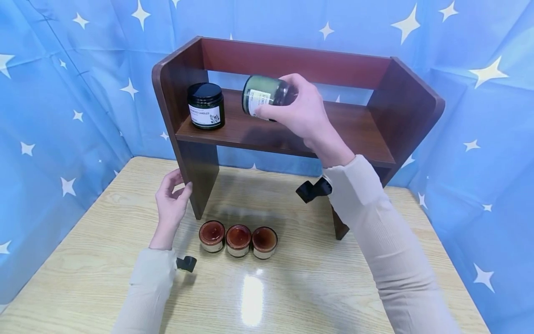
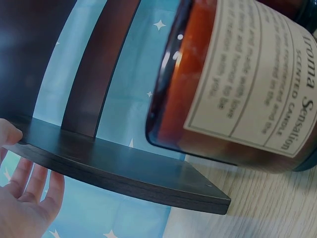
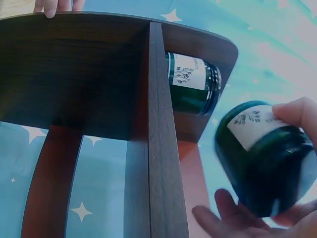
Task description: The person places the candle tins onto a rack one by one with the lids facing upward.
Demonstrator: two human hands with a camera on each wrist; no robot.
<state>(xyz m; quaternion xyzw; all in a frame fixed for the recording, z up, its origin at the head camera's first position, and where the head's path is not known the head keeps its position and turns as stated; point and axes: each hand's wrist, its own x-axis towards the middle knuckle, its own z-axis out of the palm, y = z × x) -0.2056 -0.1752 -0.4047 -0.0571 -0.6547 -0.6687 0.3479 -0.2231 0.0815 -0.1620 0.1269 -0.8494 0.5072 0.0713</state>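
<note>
My right hand [image 1: 306, 109] holds a dark green glass candle jar [image 1: 260, 95], tipped onto its side over the shelf board [image 1: 275, 137]. Its white label shows in the head view, and in the right wrist view the thumb lies along the label. At the left end of the same board stands another green candle jar [image 1: 205, 116], upright with a black lid. My left hand [image 1: 173, 197] grips the front edge of the shelf's left side panel [image 1: 193, 171]; in the left wrist view the thumb is on one face and the fingers on the other.
Three amber candle jars, a left one [image 1: 212, 236], a middle one [image 1: 238, 241] and a right one [image 1: 264, 242], line up on the wooden table [image 1: 104, 260] before the shelf. A blue star-patterned curtain [image 1: 66, 120] hangs behind. The shelf's right side panel [image 1: 410, 106] rises at the right.
</note>
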